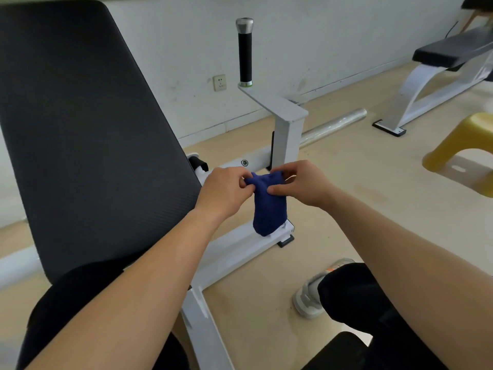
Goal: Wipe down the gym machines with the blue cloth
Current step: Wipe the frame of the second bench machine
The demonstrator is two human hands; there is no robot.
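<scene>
Left hand: my left hand pinches the top of the blue cloth.
Right hand: my right hand pinches the top too, thumb on the front.
Blue cloth: it hangs down between my hands, in front of the white frame, beside the black pad.
Handle: the black handle stands straight up.
Floor: a yellow stool sits far right.

A small, plain gym. A wide black padded backrest sits on a white steel frame, and an upright handle with a rubber grip rises beside it. Further off stands a second padded bench. A polished steel bar lies on the beige floor near the scuffed white wall.
</scene>
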